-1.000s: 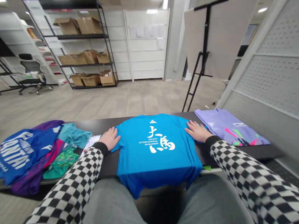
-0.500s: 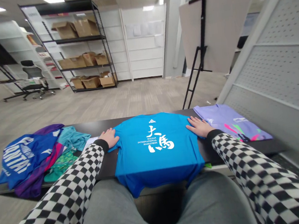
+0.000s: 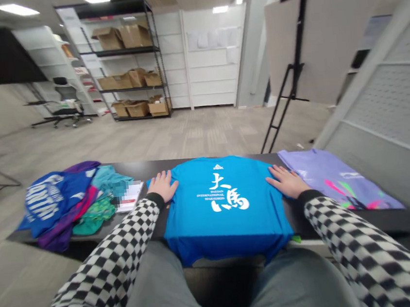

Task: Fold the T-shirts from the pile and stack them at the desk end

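Observation:
A bright blue T-shirt [image 3: 226, 219] with white lettering lies flat on the black table [image 3: 143, 228], its lower hem hanging over the near edge. My left hand [image 3: 164, 185] rests flat with fingers spread on the shirt's left shoulder edge. My right hand [image 3: 284, 181] lies flat and open on the shirt's right shoulder edge. Both arms wear black-and-white checkered sleeves.
A heap of blue, purple and teal garments [image 3: 63, 202] lies at the table's left end, beside a small white card [image 3: 131, 196]. A lilac shirt [image 3: 336, 183] lies flat at the right. Behind stand a shelf rack with cardboard boxes [image 3: 129, 59], an office chair [image 3: 62, 97] and an easel board [image 3: 299, 41].
The view has swung a little to the left. Both hands stay flat on the blue shirt's shoulders, with hardly any movement.

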Demonstrator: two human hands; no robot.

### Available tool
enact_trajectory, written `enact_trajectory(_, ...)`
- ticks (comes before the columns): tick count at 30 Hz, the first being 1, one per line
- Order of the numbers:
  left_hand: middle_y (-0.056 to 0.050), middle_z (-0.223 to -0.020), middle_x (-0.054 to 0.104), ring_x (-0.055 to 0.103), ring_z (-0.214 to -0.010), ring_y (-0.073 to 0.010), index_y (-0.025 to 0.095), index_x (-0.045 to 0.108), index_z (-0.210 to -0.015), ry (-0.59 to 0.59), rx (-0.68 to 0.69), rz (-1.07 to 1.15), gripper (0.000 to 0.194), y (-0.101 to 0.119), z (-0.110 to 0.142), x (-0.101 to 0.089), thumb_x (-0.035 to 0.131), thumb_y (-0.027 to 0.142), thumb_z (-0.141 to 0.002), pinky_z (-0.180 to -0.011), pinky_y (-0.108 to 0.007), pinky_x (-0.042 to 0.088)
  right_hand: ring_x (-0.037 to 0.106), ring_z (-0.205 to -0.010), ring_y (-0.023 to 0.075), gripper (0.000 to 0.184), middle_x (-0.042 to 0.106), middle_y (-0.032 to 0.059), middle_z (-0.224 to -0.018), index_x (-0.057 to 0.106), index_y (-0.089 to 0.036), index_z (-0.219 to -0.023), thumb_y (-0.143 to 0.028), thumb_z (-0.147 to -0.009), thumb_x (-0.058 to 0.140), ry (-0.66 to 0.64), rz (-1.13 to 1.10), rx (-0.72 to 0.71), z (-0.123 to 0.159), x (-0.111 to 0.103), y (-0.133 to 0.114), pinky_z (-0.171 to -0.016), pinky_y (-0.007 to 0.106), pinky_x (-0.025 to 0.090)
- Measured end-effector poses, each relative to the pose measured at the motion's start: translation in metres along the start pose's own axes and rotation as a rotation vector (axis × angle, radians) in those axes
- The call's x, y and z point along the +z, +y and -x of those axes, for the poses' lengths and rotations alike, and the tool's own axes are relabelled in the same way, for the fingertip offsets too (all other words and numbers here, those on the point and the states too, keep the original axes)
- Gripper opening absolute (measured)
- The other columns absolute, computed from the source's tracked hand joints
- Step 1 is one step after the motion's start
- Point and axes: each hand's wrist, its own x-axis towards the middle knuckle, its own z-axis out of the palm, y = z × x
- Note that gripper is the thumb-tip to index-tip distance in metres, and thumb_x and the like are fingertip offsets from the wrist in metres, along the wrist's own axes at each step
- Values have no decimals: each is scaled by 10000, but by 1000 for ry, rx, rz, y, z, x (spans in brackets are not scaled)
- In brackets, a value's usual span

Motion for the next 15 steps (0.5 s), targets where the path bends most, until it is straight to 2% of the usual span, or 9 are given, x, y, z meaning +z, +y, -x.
enact_trajectory(3, -166, -1810, 469, 412, -1689, -337, 135, 476, -1740, 87, 24, -24, 667, 3, 24, -13, 381, 406, -1138, -1425, -536, 223, 287, -1747, 399, 906, 303, 134, -1889, 389, -200, -1811, -720, -1077, 290, 30, 4, -3, -16, 16, 18, -1400, 672, 249)
enact_trajectory(5, -162, -1738, 563, 502, -1618, -314, 147, 525, -1701, 165, 54, 11, 641, -6, 47, -18, 414, 406, -1126, -1405, -481, 282, 262, -1758, 384, 909, 290, 127, -1894, 383, -197, -1815, -714, -1078, 260, 37, 6, -16, -27, 26, 27, -1400, 671, 239)
enact_trajectory(7, -197, -1654, 622, 575, -1534, -351, 146, 536, -1682, 246, -37, 9, 661, -24, 74, -23, 469, 461, -1104, -1334, -487, 391, 262, -1759, 373, 920, 299, 131, -1890, 385, -196, -1814, -718, -1066, 262, 39, 3, -25, -31, 30, 31, -1400, 664, 235)
enact_trajectory(9, -254, -1603, 631, 602, -1478, -431, 128, 481, -1708, 274, -258, -63, 781, -50, 99, -29, 540, 569, -1065, -1246, -544, 462, 269, -1757, 368, 932, 311, 132, -1886, 389, -199, -1811, -728, -1053, 272, 45, -8, -27, -29, 30, 31, -1401, 659, 233)
enact_trajectory(11, -325, -1572, 622, 615, -1433, -512, 68, 378, -1749, 204, -456, -139, 997, -77, 116, -36, 601, 692, -1004, -1174, -599, 494, 264, -1760, 360, 943, 303, 123, -1890, 384, -206, -1812, -740, -1043, 265, 43, -16, -21, -27, 28, 29, -1403, 653, 228)
enact_trajectory(12, -351, -1560, 619, 624, -1416, -532, 35, 330, -1760, 149, -507, -157, 1093, -89, 120, -39, 616, 741, -976, -1151, -605, 504, 261, -1762, 356, 951, 299, 120, -1891, 384, -207, -1812, -744, -1037, 259, 42, -17, -16, -26, 26, 28, -1403, 649, 227)
enact_trajectory(13, -366, -1554, 619, 634, -1406, -536, 11, 295, -1766, 96, -525, -163, 1153, -99, 122, -42, 621, 768, -959, -1139, -597, 511, 260, -1762, 355, 961, 298, 120, -1890, 387, -205, -1810, -749, -1030, 255, 41, -18, -12, -26, 25, 28, -1402, 648, 229)
enact_trajectory(15, -360, -1552, 631, 653, -1411, -505, 2, 271, -1766, 23, -502, -157, 1149, -112, 119, -49, 623, 744, -962, -1139, -547, 516, 268, -1759, 363, 987, 303, 124, -1886, 395, -196, -1806, -763, -1011, 253, 39, -22, -7, -26, 24, 26, -1398, 651, 236)
